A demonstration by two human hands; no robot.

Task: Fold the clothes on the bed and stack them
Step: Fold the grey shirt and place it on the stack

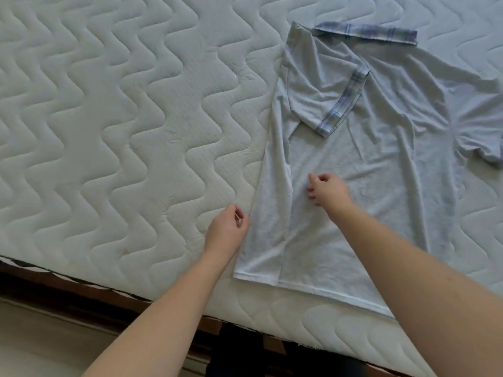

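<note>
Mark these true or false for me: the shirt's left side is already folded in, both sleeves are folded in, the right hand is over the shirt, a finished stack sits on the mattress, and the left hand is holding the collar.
1. The left side of the shirt is folded in over its body. True.
2. Both sleeves are folded in. False: the plaid-cuffed sleeve lies across the body, but the other sleeve is spread out to the right.
3. The right hand is over the shirt. True.
4. A finished stack sits on the mattress. False: only this one shirt shows.
5. The left hand holds the collar. False: it is by the folded edge near the hem.
</note>
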